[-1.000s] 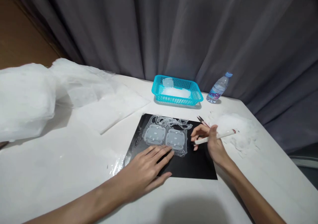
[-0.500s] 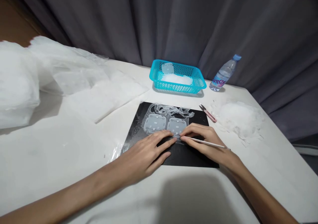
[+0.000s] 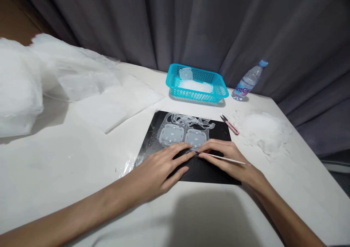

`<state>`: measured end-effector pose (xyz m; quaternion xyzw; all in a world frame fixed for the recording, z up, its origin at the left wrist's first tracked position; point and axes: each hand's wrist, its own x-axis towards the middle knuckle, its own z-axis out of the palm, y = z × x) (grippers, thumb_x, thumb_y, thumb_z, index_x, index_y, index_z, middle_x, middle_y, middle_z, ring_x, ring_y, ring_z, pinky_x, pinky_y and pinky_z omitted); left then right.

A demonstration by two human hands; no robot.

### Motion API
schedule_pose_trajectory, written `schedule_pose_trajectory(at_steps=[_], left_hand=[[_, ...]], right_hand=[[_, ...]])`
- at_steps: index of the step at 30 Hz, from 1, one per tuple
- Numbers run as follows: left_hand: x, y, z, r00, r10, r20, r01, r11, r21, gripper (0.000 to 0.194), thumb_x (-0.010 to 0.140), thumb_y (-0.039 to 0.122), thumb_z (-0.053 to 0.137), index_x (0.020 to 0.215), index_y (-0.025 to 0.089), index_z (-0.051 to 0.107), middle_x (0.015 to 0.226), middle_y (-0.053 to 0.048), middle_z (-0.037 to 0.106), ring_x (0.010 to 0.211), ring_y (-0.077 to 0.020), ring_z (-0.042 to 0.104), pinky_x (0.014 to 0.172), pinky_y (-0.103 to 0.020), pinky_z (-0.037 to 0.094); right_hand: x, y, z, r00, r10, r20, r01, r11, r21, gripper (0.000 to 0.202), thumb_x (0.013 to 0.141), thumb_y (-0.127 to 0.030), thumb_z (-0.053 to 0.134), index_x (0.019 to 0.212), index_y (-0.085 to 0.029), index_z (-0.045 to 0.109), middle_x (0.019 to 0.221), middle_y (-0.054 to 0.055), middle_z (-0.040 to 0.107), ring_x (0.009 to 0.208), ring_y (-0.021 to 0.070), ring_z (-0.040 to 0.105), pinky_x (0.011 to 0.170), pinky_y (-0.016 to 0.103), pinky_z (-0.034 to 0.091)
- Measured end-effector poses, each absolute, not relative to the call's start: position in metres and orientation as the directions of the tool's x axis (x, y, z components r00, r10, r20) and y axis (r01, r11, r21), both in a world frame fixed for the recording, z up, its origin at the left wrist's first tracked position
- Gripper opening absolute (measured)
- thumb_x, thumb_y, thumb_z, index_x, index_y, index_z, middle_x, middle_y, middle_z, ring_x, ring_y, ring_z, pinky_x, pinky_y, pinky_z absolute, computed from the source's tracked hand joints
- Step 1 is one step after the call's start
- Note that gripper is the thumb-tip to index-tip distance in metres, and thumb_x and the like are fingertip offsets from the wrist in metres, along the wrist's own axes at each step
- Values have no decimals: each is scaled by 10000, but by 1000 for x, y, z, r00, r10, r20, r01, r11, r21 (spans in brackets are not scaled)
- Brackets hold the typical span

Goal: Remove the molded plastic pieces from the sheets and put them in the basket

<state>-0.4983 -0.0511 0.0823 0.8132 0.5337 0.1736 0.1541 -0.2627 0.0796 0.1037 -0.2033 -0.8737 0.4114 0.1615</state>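
A black mat (image 3: pixel 210 172) lies on the white table, bearing a translucent plastic sheet with two rounded-square pieces (image 3: pixel 196 137) side by side. Curled clear strips (image 3: pixel 188 120) lie along the sheet's far edge. My left hand (image 3: pixel 166 166) rests on the mat with its fingers spread, its fingertips pressing the near edge of the sheet. In a pinch, my right hand (image 3: pixel 228 157) holds a thin white stick-like tool (image 3: pixel 224 159), whose tip meets the sheet's near edge beside my left fingertips. What kind of tip it has is too small to tell.
Behind the mat stands a blue basket (image 3: pixel 197 93) with translucent pieces in it. A water bottle (image 3: pixel 248 82) is to its right. Pink-handled thread snips (image 3: pixel 230 124) lie beside a heap of clear scraps (image 3: pixel 264 132). White plastic bags (image 3: pixel 68 79) fill the left back.
The view has shifted slightly. My right hand and the tool have moved a little along the sheet's near edge toward my left fingertips; my left hand stays in place.
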Motion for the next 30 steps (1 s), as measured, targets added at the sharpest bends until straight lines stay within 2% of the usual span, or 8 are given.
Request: schedule_pose_trajectory(at_steps=[4,9,14,18,24,30], left_hand=[[-498,-51,84,370,924,95,832,-375,410,486,1101,325,403,1579,250,448,1619,-100,469,1462,-294,491,1177,-484,463],[-496,-51,86,359,929,87,852,-364,378,490,1100,332,397,1580,254,450,1611,-93,486,1426,-306,533,1168,-510,472],[-493,-54,81,353,926,135,857,-377,351,486,1090,303,408,1566,233,474,1607,-129,477,1428,-323,529,1159,-509,484],[-493,-55,74,343,913,220,857,-400,326,470,1076,277,434,1534,216,521,1573,-182,482,1417,-352,537,1141,-537,499],[-493,-55,71,309,896,320,861,-407,306,464,1061,260,487,1520,211,541,1623,-229,370,1490,-392,439,1156,-562,479],[-493,-57,72,291,909,299,865,-384,324,484,1052,263,508,1535,257,529,1677,-184,328,1503,-395,420,1166,-583,463]], right_hand=[[-263,78,104,-870,478,122,217,591,-777,145,1053,-283,589,1111,-255,719,1099,24,737,1033,180,697,932,291,520],[-265,74,104,-892,421,165,172,652,-738,200,1077,-238,526,1192,-250,689,1169,54,720,1092,197,678,981,328,519],[-262,76,111,-904,374,207,165,752,-638,198,1079,-204,507,1159,-229,686,1124,72,730,1041,210,680,938,359,529],[-257,81,113,-898,407,168,213,735,-644,163,1065,-233,551,1114,-244,706,1091,55,745,1007,210,696,909,356,537],[-259,81,109,-884,437,163,211,686,-696,155,1059,-259,569,1122,-247,710,1109,48,745,1041,206,703,937,342,541],[-261,79,108,-906,362,218,160,771,-616,170,1073,-249,540,1161,-232,685,1122,65,741,1037,203,705,932,347,558]])
